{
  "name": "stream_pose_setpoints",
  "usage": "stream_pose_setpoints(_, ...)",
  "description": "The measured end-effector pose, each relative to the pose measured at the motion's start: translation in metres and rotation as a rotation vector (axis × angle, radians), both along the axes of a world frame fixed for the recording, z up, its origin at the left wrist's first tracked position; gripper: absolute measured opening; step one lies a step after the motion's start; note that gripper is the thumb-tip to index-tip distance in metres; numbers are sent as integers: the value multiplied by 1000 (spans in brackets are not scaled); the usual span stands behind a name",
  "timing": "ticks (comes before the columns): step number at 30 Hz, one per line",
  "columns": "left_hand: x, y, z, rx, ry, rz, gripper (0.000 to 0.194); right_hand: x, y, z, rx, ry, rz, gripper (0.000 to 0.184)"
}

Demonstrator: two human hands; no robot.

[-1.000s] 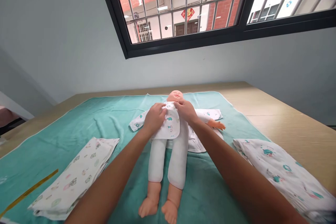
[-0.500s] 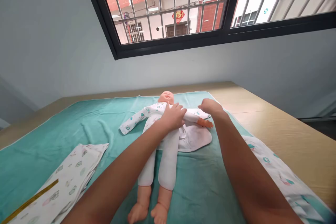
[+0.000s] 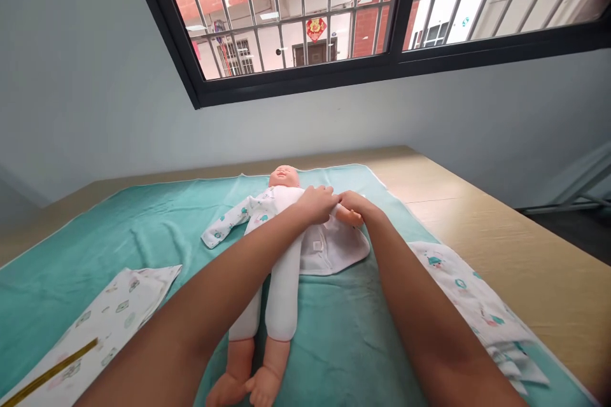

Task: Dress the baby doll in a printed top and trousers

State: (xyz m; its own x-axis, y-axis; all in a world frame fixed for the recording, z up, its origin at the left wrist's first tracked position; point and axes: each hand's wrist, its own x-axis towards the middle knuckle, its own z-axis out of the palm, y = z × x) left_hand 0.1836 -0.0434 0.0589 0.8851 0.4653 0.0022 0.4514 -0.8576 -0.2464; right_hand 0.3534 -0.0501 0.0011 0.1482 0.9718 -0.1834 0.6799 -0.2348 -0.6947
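A baby doll (image 3: 280, 305) in white leggings lies on its back, head toward the wall. Its arm on the left is inside the printed sleeve of a white baby shirt (image 3: 229, 224); the shirt's other side lies spread out at the right, inner face up. My left hand (image 3: 317, 205) is closed around the doll's upper arm on the right. Touching it, my right hand (image 3: 359, 205) has its fingers pinched, apparently on the shirt's sleeve, which is mostly hidden behind it. The doll's bare forearm (image 3: 350, 216) pokes out below both hands.
A teal blanket (image 3: 162, 229) covers much of the wooden table (image 3: 458, 203). Folded printed cloth (image 3: 109, 311) with a yellow strip (image 3: 57, 372) lies at the left. Another printed cloth (image 3: 470, 292) lies at the right. Behind stand a wall and a barred window (image 3: 296, 13).
My right hand has moved left and down until it meets my left hand at the doll's arm. The view has shifted slightly to the right.
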Motion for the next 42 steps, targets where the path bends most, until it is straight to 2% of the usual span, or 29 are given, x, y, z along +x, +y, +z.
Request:
stream_pose_setpoints(3,-12,8,12,6,27,19,28,-6,6,-3,26,96,-5,13)
stream_pose_setpoints(7,-23,14,22,-13,66,57,27,-5,2,4,73,285,-69,15)
stream_pose_setpoints(13,-25,16,24,-7,72,123,27,9,-17,25,143,619,-62,24)
stream_pose_setpoints(18,-19,20,21,10,61,184,25,11,-24,44,168,789,-23,25)
stream_pose_setpoints(23,-15,23,22,12,53,264,28,11,-30,56,160,830,-66,36)
stream_pose_setpoints(31,-12,25,20,16,68,382,37,20,-33,53,155,811,-86,41)
stream_pose_setpoints(35,-1,27,12,8,48,479,56,18,-31,54,177,852,-63,43)
stream_pose_setpoints(38,7,29,6,-13,25,541,72,12,-28,57,200,870,-45,44)
stream_pose_setpoints(42,11,27,1,-37,-26,566,67,-9,-19,61,332,819,-68,35)
